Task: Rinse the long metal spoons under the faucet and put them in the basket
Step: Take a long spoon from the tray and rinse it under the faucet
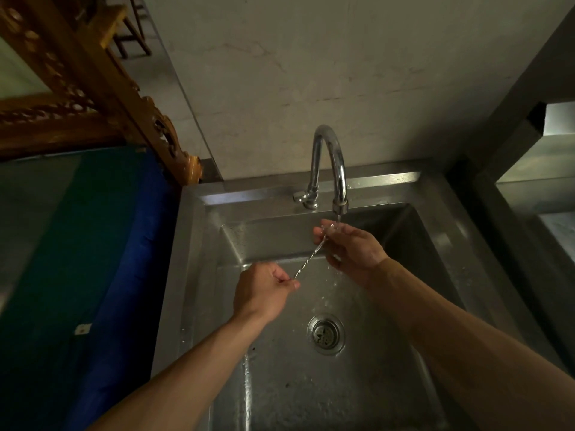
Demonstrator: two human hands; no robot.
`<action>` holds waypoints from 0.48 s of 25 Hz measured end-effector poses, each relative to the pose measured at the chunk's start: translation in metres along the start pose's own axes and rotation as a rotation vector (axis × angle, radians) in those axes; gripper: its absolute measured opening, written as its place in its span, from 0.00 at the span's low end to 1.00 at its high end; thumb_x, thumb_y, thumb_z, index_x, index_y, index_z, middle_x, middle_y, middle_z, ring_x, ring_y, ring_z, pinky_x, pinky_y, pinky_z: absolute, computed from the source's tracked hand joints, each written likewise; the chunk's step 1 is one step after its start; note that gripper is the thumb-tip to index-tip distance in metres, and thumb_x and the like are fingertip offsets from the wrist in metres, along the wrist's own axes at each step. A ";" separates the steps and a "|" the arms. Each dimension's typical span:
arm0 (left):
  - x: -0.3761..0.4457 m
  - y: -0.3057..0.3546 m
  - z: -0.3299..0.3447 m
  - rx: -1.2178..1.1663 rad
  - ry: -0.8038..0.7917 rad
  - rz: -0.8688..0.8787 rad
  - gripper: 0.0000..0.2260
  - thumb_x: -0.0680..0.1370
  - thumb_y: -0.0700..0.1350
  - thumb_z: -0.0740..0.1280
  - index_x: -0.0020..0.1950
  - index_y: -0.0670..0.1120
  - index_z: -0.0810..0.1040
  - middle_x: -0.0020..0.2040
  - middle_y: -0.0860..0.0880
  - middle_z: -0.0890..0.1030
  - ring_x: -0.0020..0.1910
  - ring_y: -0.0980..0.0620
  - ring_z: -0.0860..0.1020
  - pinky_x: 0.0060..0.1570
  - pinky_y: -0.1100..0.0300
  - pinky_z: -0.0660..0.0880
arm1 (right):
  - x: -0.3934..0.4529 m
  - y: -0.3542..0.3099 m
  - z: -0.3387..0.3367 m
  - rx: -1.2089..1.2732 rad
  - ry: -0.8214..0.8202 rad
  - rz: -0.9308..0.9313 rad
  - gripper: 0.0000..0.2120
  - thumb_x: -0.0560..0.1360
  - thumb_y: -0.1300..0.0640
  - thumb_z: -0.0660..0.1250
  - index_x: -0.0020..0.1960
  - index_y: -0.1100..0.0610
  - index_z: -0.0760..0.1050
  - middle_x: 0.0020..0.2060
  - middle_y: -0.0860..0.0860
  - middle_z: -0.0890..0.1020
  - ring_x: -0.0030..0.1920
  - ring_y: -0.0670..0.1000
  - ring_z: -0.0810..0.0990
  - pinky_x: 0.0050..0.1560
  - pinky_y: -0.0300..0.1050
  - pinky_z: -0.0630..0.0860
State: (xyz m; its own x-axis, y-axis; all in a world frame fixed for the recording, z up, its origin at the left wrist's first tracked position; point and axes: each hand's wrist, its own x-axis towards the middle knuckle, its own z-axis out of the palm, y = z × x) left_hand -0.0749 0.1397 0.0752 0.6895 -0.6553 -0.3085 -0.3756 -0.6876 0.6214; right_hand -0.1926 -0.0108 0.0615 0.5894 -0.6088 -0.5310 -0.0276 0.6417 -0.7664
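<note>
A long twisted metal spoon [311, 258] is being pinched at its handle end by the left hand [264, 290] and rubbed at its bowl end by the right hand [348, 250] under the faucet [329, 169] — wet and only lightly held, it is at risk of slipping into the sink [193, 275].

Your two hands are over the sink [199, 275], inside its rim. The left hand [264, 290] sits nearer you and to the left; the right hand [348, 250] is farther back and to the right, directly under the outlet of the faucet [329, 163]. Between them runs the spoon [309, 259], slanting from your left fingers up and back to your right fingers. The faucet stands on the sink's back ledge, against the wall [311, 73]. The drain [325, 334] lies in the basin floor, nearer you than both hands. Left of the sink lies a cloth-covered surface [93, 244], with a carved frame [93, 98] behind it.
</note>
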 end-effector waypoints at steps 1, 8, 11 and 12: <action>0.000 0.000 0.000 -0.003 -0.005 0.000 0.11 0.65 0.52 0.77 0.29 0.52 0.77 0.29 0.58 0.80 0.33 0.58 0.79 0.35 0.63 0.74 | 0.000 0.001 0.000 -0.013 0.020 -0.003 0.08 0.79 0.56 0.64 0.55 0.53 0.79 0.46 0.51 0.85 0.46 0.48 0.82 0.44 0.46 0.68; 0.002 -0.001 0.002 -0.035 -0.023 0.005 0.11 0.65 0.53 0.77 0.31 0.50 0.78 0.29 0.57 0.80 0.31 0.59 0.77 0.35 0.63 0.73 | -0.002 -0.005 -0.003 -0.043 0.022 -0.016 0.12 0.75 0.62 0.67 0.56 0.50 0.79 0.50 0.51 0.86 0.48 0.49 0.83 0.48 0.48 0.68; 0.002 0.001 0.004 -0.053 -0.025 -0.003 0.11 0.65 0.52 0.77 0.29 0.51 0.78 0.28 0.57 0.80 0.30 0.58 0.77 0.35 0.63 0.73 | 0.000 0.000 -0.003 -0.047 0.057 -0.033 0.08 0.78 0.56 0.66 0.56 0.51 0.79 0.48 0.51 0.85 0.47 0.51 0.83 0.46 0.49 0.67; 0.003 0.001 0.004 -0.052 -0.021 -0.008 0.11 0.64 0.52 0.77 0.29 0.51 0.77 0.28 0.57 0.79 0.29 0.58 0.76 0.34 0.63 0.73 | 0.000 0.001 -0.003 -0.031 0.067 -0.037 0.09 0.78 0.55 0.65 0.57 0.52 0.79 0.49 0.51 0.85 0.47 0.51 0.83 0.45 0.48 0.67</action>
State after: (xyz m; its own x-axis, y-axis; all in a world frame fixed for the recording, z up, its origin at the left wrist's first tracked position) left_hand -0.0760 0.1361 0.0723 0.6791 -0.6565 -0.3283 -0.3369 -0.6761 0.6553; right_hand -0.1948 -0.0119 0.0598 0.5348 -0.6624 -0.5247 -0.0329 0.6041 -0.7962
